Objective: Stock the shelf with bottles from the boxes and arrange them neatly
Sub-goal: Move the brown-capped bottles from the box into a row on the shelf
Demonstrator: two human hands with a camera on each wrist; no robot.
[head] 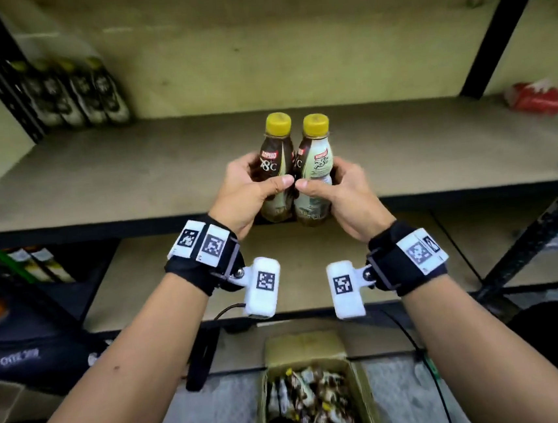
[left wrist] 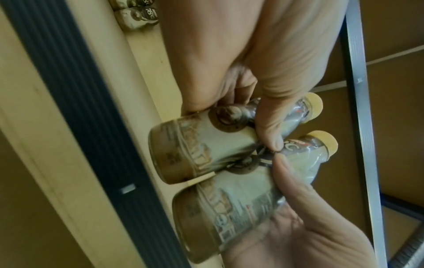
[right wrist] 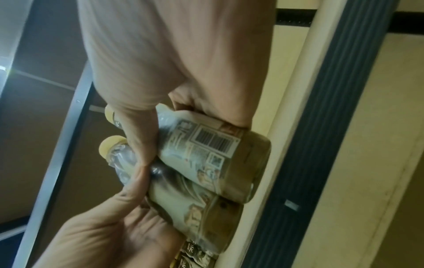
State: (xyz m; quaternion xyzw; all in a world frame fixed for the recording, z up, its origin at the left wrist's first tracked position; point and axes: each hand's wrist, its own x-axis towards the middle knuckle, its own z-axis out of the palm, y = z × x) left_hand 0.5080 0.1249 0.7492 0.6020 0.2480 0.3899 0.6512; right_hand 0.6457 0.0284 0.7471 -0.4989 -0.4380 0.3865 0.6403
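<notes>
Left hand is gripping one bottle; right hand is gripping another, side by side, touching, upright, above the shelf's front edge, thumbs nearly meeting.

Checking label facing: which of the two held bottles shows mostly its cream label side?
The bottle in the right hand, bottle; the left hand's bottle looks mostly dark brown.

Two yellow-capped coffee bottles upright, side by side, touching, above the shelf's front edge.
</notes>
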